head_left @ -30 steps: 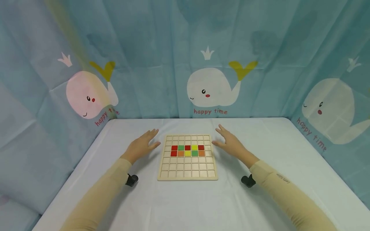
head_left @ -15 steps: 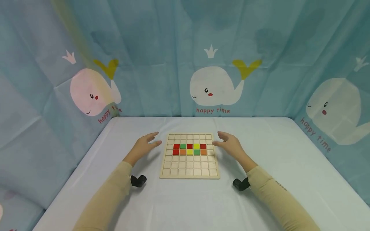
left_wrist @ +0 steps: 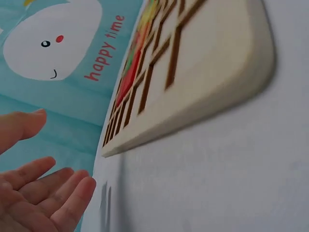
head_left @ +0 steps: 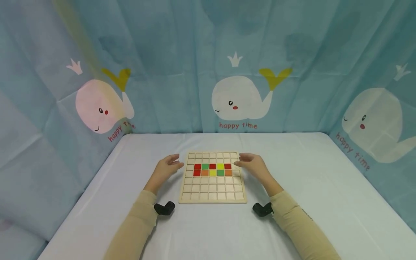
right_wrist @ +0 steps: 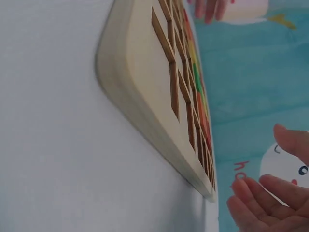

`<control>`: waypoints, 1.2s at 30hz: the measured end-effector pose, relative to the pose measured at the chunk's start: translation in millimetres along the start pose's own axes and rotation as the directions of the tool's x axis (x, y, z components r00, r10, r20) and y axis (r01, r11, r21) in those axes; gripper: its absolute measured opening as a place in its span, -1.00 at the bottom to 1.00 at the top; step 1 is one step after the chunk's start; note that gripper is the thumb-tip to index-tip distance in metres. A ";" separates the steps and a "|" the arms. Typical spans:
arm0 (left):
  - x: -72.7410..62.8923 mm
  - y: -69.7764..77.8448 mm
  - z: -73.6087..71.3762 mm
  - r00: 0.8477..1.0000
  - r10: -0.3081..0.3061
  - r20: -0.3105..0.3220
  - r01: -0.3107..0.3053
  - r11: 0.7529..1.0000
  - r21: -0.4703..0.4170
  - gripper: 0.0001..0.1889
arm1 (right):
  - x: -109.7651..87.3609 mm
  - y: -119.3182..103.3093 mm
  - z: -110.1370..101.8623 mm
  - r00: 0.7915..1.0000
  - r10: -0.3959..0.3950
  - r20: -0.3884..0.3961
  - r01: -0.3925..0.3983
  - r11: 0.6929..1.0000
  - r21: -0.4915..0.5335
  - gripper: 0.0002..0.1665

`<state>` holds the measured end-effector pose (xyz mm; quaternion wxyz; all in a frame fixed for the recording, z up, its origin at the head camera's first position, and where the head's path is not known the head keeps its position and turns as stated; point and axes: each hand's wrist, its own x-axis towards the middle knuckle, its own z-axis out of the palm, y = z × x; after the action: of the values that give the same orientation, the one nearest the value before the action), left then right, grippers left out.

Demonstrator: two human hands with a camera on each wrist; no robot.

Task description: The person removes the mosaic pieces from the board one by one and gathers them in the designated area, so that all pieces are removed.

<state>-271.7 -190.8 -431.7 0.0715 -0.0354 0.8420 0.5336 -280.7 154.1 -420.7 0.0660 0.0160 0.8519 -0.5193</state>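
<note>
- Left hand point(head_left: 164, 171): relaxed, fingers slightly bent, thumb apart, just beside the board point(head_left: 212, 187) at nine o'clock.
- Right hand point(head_left: 256, 168): likewise loosely spread at three o'clock; it overlaps the rim in the head view, contact unclear.
- Board: flat between both hands, square, pale, wood-like, rounded corners, gridded.
- Tiles point(head_left: 212, 173): red, green, yellow, orange squares, two rows, centre towards twelve o'clock.
</note>
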 end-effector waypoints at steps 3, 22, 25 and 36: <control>-0.6 -4.6 6.5 1.000 -0.009 -0.004 0.009 0.998 -0.062 -0.31 | 0.1 1.4 3.3 1.000 0.018 0.007 -0.018 1.000 -0.005 -0.32; -2.3 -21.2 12.1 0.999 -0.034 -0.004 0.033 0.984 -0.173 -0.45 | 11.5 -9.3 19.4 0.999 0.015 0.048 -0.015 1.000 0.008 -0.49; -4.4 -20.8 15.0 0.999 -0.048 -0.012 0.046 0.987 -0.157 -0.48 | 13.8 -4.9 20.2 0.998 0.053 0.041 -0.053 0.999 -0.007 -0.50; -8.3 -22.6 17.8 0.998 -0.053 -0.017 0.052 0.998 -0.036 -0.52 | 19.3 1.7 26.1 0.993 0.096 0.063 -0.092 0.994 -0.058 -0.54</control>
<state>-259.0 -184.5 -458.1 0.0771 -0.0636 0.8317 0.5461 -297.2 130.9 -436.5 0.1189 0.0371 0.8615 -0.4923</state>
